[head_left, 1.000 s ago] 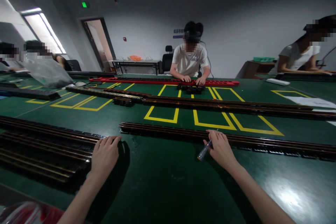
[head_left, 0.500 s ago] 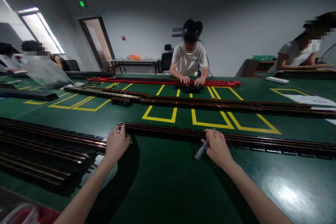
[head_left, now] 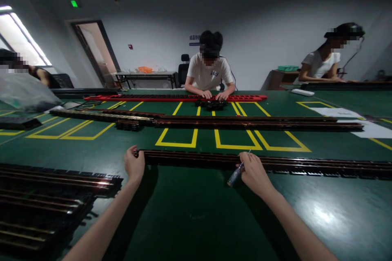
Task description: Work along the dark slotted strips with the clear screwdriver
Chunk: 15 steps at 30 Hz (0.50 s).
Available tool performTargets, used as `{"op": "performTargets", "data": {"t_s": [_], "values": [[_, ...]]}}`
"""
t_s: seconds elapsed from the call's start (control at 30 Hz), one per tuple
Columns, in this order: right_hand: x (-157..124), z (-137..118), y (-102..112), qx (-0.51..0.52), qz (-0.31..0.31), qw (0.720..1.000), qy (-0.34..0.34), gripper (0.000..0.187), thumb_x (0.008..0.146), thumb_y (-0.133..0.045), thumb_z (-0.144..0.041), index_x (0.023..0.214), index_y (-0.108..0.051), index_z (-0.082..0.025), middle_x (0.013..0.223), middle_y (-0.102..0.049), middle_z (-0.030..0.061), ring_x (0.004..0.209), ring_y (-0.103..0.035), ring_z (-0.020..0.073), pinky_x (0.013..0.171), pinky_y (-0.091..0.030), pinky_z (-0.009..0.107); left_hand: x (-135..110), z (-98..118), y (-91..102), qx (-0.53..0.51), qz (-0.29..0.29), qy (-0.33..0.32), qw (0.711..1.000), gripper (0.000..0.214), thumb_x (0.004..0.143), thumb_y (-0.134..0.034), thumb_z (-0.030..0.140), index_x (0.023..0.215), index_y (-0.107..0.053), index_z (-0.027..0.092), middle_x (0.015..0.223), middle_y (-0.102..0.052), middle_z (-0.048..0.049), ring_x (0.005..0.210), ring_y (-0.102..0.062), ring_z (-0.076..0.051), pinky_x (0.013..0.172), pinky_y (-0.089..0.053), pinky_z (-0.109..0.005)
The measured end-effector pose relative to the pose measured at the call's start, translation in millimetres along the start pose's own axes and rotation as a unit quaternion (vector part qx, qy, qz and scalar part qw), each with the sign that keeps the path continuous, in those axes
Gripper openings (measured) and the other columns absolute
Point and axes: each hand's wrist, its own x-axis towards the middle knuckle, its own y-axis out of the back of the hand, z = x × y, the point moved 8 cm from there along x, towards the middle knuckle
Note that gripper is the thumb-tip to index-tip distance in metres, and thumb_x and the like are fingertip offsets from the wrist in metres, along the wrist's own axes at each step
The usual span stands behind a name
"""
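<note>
A long dark rail [head_left: 275, 164] with copper strips lies across the green table [head_left: 196, 212] in front of me. My left hand [head_left: 134, 164] is closed on the rail's left end. My right hand [head_left: 252, 171] is closed round a small screwdriver [head_left: 235, 176] with a clear handle, and its fingers rest against the rail's near side at mid length. The screwdriver's tip points up toward the rail.
A stack of similar rails [head_left: 52, 195] lies at my near left. More long rails [head_left: 239, 122] run across the table's middle over yellow floor-tape boxes [head_left: 179, 138]. A person opposite [head_left: 210, 74] works at a red rail [head_left: 171, 98]. Other people sit far right and far left.
My left hand left the stack at the near left, moved right and closed on the rail's left end. The right hand has stayed at the rail with the screwdriver. My head turned slightly right.
</note>
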Motion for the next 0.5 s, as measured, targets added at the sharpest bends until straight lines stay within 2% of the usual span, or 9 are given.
{"op": "performTargets", "data": {"t_s": [0.27,0.5], "values": [[-6.5,10.7,1.8,0.01,0.017,1.0,0.014,0.008,0.083,-0.046,-0.026,0.089,-0.045,-0.021,0.085,-0.06,0.009,0.083,-0.058,0.0257,0.083,-0.043,0.043,3.1,-12.7,-5.5,-0.06,-0.051,-0.025,0.997,0.028,0.07,-0.051,0.029,0.093,-0.061,0.017,0.09,-0.059,-0.0053,0.089,-0.058,-0.023,0.087,-0.045,-0.039],[-6.5,7.1,0.3,0.018,0.048,0.998,0.027,0.015,0.086,-0.045,-0.033,0.077,-0.037,-0.024,0.11,-0.061,0.0137,0.093,-0.058,0.0274,0.087,-0.04,0.046,8.0,-20.6,-5.7,-0.149,-0.087,-0.01,0.985,0.025,0.07,-0.048,0.028,0.089,-0.06,0.018,0.088,-0.062,-0.0047,0.087,-0.059,-0.022,0.084,-0.045,-0.036]]}}
